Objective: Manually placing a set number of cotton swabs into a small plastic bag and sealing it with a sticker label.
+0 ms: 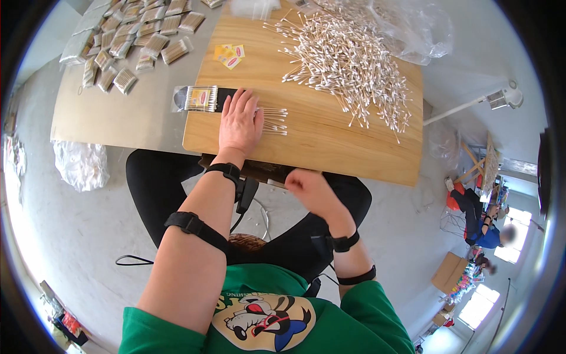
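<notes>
My left hand [240, 124] lies flat on the wooden board, fingers stretched forward. It covers part of a row of cotton swabs [274, 121], whose tips stick out to its right. Just left of it, a clear bag packed with cotton swabs [201, 98] and a yellow card sits at the end of a black strip [224, 98]. Below the board's front edge, my right hand [312, 190] has its fingers curled in; whatever they may hold is hidden. A large heap of loose cotton swabs [354, 59] spreads over the board's far right.
Yellow cards [229, 55] lie behind my left hand on the wooden board [330, 150]. Many filled swab packets [156, 44] cover the far part of the metal table [118, 118] at left. Clear plastic bags [418, 29] rest behind the heap. Another person [486, 233] sits far right.
</notes>
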`<state>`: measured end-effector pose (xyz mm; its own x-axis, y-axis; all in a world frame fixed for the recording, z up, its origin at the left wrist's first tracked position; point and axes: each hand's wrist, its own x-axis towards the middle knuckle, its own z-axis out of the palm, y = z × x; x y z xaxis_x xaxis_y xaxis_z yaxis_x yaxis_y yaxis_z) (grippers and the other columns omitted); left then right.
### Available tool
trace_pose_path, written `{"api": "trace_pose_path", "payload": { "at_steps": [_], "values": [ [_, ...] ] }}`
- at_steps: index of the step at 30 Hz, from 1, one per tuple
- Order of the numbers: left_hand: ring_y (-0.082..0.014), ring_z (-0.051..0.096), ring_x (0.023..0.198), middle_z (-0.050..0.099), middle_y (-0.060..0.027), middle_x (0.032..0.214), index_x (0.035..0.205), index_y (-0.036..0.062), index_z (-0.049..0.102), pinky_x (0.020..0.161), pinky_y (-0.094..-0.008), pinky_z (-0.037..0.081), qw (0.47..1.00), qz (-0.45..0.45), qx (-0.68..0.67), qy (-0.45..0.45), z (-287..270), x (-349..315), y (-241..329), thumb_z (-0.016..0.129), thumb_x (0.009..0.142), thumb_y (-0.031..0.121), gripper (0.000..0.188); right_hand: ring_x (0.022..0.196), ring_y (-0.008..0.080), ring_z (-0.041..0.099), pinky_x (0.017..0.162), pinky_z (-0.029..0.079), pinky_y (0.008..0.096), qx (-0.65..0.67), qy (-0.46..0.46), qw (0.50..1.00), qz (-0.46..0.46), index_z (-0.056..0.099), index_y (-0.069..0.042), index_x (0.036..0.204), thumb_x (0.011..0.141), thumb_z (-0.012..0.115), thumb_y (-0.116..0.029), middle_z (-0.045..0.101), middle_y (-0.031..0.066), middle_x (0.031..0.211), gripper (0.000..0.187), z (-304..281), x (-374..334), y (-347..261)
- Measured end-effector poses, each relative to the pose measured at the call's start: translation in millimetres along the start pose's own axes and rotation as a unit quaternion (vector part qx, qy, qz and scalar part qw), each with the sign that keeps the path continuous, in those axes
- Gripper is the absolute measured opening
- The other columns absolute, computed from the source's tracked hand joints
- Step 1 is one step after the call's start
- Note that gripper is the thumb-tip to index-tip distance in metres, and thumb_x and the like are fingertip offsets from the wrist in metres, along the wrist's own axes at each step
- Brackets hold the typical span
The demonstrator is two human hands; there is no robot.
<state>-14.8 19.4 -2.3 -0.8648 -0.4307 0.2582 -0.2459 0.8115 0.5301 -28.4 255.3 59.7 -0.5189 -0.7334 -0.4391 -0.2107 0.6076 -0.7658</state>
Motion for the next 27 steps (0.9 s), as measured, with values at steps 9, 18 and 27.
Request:
{"api": "trace_pose_path", "payload": {
  "at_steps": [9, 18, 27],
  "values": [
    [-0.0277, 0.040, 0.139, 0.053, -0.0095, 0.140, 0.127, 0.0061, 0.057, 0.118, -0.0454, 0.027, 1.000, 0.006, 0.012, 0.002, 5, 0, -1, 0.054, 0.096, 0.023, 0.036, 0.087, 0.0364, 0.064, 0.074, 0.051, 0.0445, -0.084, 0.184, 0.979, -0.018, 0.064, -0.004, 0.094, 0.091, 0.063, -0.017, 0.067, 0.0153, 0.092, 0.013, 34, -1, 25],
    [-0.0285, 0.041, 0.139, 0.053, -0.0106, 0.141, 0.128, 0.0066, 0.057, 0.118, -0.0458, 0.027, 1.000, -0.001, 0.024, -0.006, 2, 1, 2, 0.054, 0.096, 0.021, 0.036, 0.089, 0.0340, 0.062, 0.077, 0.050, 0.0462, -0.253, 0.469, 0.846, 0.011, 0.065, -0.010, 0.093, 0.085, 0.072, -0.018, 0.061, 0.0118, 0.095, 0.013, -100, 84, 68],
    [-0.0277, 0.039, 0.139, 0.051, -0.0094, 0.142, 0.127, 0.0061, 0.057, 0.118, -0.0454, 0.026, 0.999, -0.004, 0.030, -0.011, 1, -1, 0, 0.054, 0.096, 0.026, 0.037, 0.088, 0.0328, 0.062, 0.075, 0.050, 0.0457, -0.283, 0.406, 0.862, 0.111, 0.062, -0.009, 0.082, 0.085, 0.072, -0.020, 0.062, 0.0101, 0.093, 0.014, -97, 94, 60]
  ]
}}
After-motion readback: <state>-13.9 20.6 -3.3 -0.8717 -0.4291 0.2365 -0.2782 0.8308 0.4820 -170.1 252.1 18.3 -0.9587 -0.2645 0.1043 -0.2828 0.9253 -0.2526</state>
